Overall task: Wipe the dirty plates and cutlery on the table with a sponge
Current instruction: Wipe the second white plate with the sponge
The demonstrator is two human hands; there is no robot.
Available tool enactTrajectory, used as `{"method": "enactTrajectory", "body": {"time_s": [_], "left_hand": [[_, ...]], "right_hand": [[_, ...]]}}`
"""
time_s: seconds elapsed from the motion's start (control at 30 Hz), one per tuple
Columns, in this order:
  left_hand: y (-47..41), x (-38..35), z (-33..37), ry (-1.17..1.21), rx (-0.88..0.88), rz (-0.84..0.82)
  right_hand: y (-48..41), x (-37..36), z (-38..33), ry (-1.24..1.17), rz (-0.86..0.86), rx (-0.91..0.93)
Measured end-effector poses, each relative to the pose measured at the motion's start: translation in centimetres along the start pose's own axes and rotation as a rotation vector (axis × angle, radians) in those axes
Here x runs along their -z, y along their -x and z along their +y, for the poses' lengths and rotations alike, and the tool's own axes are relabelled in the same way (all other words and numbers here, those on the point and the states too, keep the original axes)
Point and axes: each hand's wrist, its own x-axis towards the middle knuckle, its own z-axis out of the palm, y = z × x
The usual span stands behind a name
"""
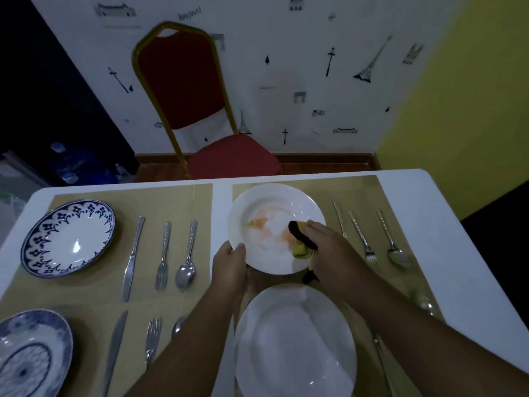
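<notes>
The left hand pinches the near-left rim of the stained plate, thumb on top, fingers hidden beneath. The right hand curls round the sponge and presses it into the plate, at the worktop's far right. The china looks stiff, slick and breakable, so the rim is the best hold. The sponge looks soft. Whether the plate is lifted is unclear.
</notes>
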Motion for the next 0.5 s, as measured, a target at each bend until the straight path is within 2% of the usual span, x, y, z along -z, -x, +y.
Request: {"method": "enactTrajectory", "body": {"time_s": [0.13, 0.2, 0.3, 0.37, 0.5], "left_hand": [[6.1, -0.6, -0.3, 0.033, -0.097, -0.054], [9.1, -1.1, -1.4, 0.007, -0.116, -0.012], [13.1, -2.0, -3.4, -0.026, -0.096, 0.003], [15.2, -2.8, -4.7, -0.093, -0.084, -0.032], [17.5, -3.3, -5.7, -0.156, -0.095, -0.101]], "right_hand": [[1.4, 3.4, -1.5, -0.191, -0.067, -0.004], [2.3, 4.3, -1.3, -0.152, -0.138, 0.004], [4.7, 4.7, -0.4, -0.119, -0.156, -0.039], [5.8, 4.3, 0.2, -0.004, -0.202, 0.027], [7.9, 3.2, 1.0, 0.034, -0.209, 0.12]]}}
